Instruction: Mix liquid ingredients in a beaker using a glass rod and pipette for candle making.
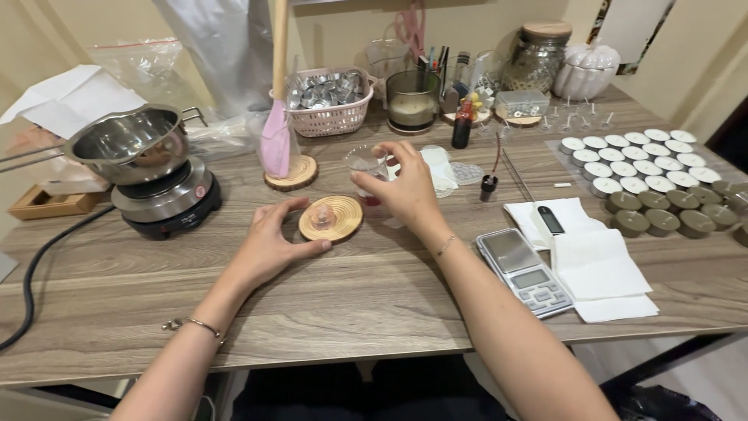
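wood table (pixel 374 296): scale (pixel 523 272), hotplate (pixel 167 206), tealights (pixel 639 168)

Two wooden coasters (pixel 331 218), one scale (pixel 524 271), one pot (pixel 128 144).

Left hand (pixel 269 243) against left edge of wooden disc (pixel 331 218); right hand (pixel 405 191) behind disc, around glass cup (pixel 366 164). Hotplate with pot (pixel 136 144) far left. Pocket scale (pixel 523 271) right; candle rows (pixel 650 183) beyond, possibly on mat.
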